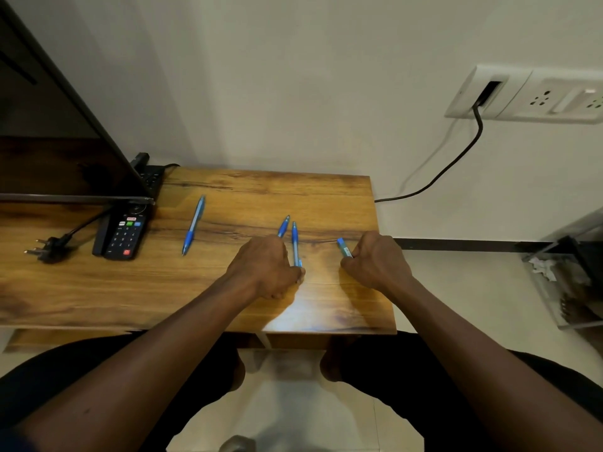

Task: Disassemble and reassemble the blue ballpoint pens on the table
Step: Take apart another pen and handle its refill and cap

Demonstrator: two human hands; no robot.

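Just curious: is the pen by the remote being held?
No, that blue pen lies alone on the wooden table, nothing touching it.

No legible text; key markings on the remote (122,238) too blurred

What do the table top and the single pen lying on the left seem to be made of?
The table top looks like wood or a wood-look laminate: it has brown grain lines and a glossy finish that reflects a bright light patch near the front edge. The pen looks like plastic, with a pale blue barrel and a darker matte grip, perhaps rubber.
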